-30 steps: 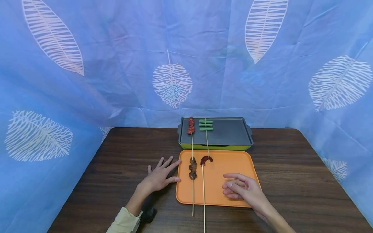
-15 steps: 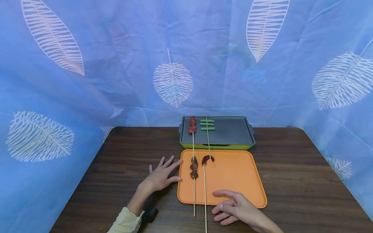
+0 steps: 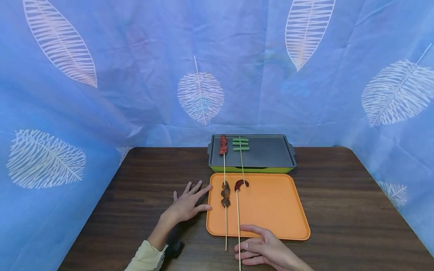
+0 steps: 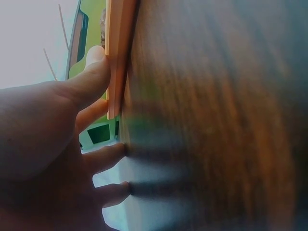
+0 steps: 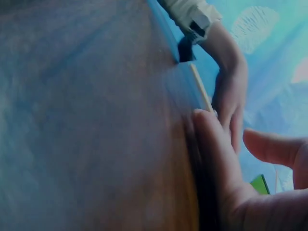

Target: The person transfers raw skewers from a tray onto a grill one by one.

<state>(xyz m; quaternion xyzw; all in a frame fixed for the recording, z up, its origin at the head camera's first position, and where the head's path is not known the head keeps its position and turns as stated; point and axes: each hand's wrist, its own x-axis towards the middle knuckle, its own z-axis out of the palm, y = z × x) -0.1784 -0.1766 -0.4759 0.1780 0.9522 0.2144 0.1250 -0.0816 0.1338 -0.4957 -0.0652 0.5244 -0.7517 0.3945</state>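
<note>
My left hand (image 3: 184,206) lies with spread fingers at the left side of the orange tray (image 3: 271,207). Its thumb and index finger touch the tray's rim; the other fingertips rest on the table in the left wrist view. At the tray's front, my right hand (image 3: 268,246) has its fingers reaching to the stick of a skewer with a dark red, curved, tentacle-like piece (image 3: 241,184). That stick passes over the fingers, while thumb and finger (image 5: 219,149) stand apart in the right wrist view. A skewer of brown meat chunks (image 3: 225,194) lies left of it on the tray.
Behind the tray stands a green griddle with a dark plate (image 3: 268,150). On it are a red meat skewer (image 3: 223,145) and a skewer of green vegetable pieces (image 3: 241,144), their sticks reaching over the tray. A blue leaf-patterned cloth (image 3: 142,75) hangs behind the wooden table (image 3: 339,195).
My right hand has moved left and toward the front, from above the tray's right part to the tentacle-like skewer's stick. The left hand and the skewers have kept their places.
</note>
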